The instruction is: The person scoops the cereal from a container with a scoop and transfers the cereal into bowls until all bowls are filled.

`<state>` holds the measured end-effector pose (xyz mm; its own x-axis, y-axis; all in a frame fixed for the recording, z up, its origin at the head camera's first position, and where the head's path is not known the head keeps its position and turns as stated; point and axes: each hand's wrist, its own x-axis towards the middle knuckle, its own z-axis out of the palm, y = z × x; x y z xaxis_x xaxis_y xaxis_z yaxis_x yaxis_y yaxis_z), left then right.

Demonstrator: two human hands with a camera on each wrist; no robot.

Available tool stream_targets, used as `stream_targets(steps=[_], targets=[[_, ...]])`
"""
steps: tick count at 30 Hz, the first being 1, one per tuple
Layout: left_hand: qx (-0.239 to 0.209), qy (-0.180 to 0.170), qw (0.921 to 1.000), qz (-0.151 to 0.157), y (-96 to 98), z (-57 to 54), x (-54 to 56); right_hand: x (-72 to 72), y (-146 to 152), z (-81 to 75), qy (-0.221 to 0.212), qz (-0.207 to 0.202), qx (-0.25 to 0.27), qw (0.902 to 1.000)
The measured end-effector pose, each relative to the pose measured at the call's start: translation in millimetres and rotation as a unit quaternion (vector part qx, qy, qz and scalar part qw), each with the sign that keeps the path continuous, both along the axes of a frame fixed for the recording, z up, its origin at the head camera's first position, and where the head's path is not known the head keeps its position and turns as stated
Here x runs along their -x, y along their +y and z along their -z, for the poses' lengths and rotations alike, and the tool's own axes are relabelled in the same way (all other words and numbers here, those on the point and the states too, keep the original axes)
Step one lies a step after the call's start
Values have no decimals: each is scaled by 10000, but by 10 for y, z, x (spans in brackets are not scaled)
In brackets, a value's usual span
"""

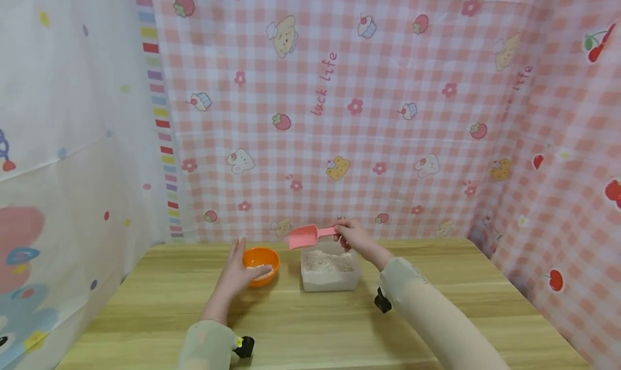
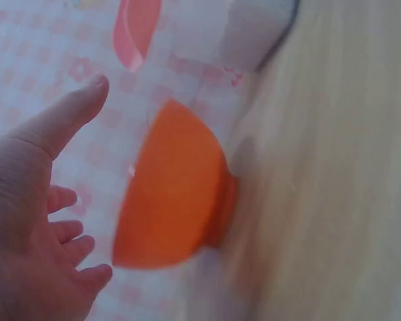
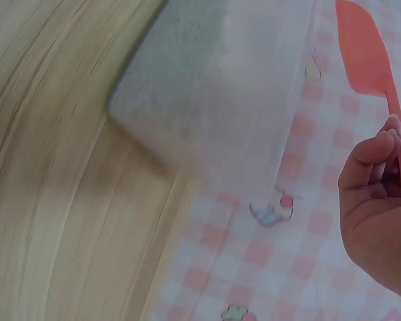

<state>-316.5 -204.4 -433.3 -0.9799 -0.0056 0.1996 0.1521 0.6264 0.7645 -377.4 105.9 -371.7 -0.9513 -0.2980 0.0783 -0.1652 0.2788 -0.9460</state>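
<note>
My right hand (image 1: 356,236) grips the handle of a pink scoop (image 1: 303,237), holding it above a translucent plastic box (image 1: 330,282) with pale flaky grains (image 1: 327,261) inside. The scoop's blade points left, and no grains show on it. In the right wrist view, fingers and thumb close round the thin handle. My left hand (image 1: 237,273) is spread at the left side of an orange bowl (image 1: 275,259), its thumb over the bowl's near part in the head view. The left wrist view shows a gap between that hand and the bowl. Some pale grains lie in the bowl.
Bowl and box stand side by side on a wooden table (image 1: 310,327), near its back edge. Behind hangs a pink checked curtain (image 1: 310,138). A white patterned cloth (image 1: 87,170) covers the left side. Each wrist carries a small black camera.
</note>
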Motion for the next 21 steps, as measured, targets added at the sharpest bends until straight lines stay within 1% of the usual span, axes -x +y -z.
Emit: stream_targets(steps=[2,4,7,10,13,18,21], targets=[[131,188,9997,35,45,-63,19,10,87,5,-20,52,54,10000],[157,328,9993,105,112,-134,26,18,172,5,-12,90,100,9999],[173,420,9986,253,238,-228,21,12,284,2,54,132,91,9999],[171,464,9979,417,382,-281,16,1,371,2,117,196,-1,9997],[153,479,9971,565,519,-286,17,-2,444,11,102,278,-32,9996],[93,366,9966,731,742,-229,36,9,574,41,-38,405,-1,9992],[80,361,9954,887,871,-213,59,13,657,56,-85,531,51,9985]])
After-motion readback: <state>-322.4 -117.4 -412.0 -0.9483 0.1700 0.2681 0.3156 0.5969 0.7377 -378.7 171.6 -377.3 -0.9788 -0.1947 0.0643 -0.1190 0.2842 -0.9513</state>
